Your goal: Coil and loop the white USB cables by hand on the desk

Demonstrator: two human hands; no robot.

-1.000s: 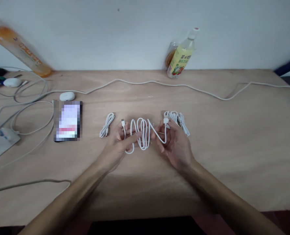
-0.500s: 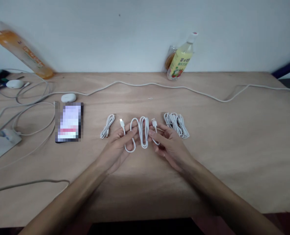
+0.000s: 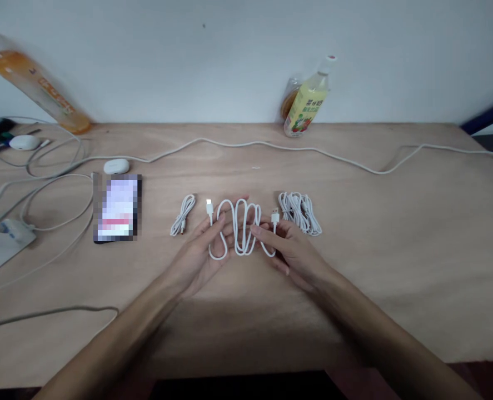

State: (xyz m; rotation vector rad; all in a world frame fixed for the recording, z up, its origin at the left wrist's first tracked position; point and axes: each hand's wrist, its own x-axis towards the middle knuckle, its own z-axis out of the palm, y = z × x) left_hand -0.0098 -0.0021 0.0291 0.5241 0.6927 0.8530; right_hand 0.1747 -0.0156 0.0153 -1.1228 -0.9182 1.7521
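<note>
A white cable (image 3: pixel 240 228) lies in loose folds across the fingers of both hands, above the wooden table. My left hand (image 3: pixel 200 247) is closed on its left part, thumb on top, with one white plug (image 3: pixel 209 207) sticking up past the fingers. On the other side, my right hand (image 3: pixel 285 244) pinches the folds with its thumb; the USB plug (image 3: pixel 275 216) stands up beside the index finger. One tied white cable (image 3: pixel 183 215) rests left of the hands. Several bundled white cables (image 3: pixel 299 212) lie just behind my right hand.
Left of the hands are a phone (image 3: pixel 119 208), a white case (image 3: pixel 116 166) and tangled cords. An orange bottle (image 3: pixel 41 91) and a yellow bottle (image 3: pixel 307 103) lean by the wall. A long white cord (image 3: pixel 229 145) crosses the table's rear.
The folds of the held cable have spread wider. The USB plug has moved right and now points more upright. My right hand has shifted slightly to the right.
</note>
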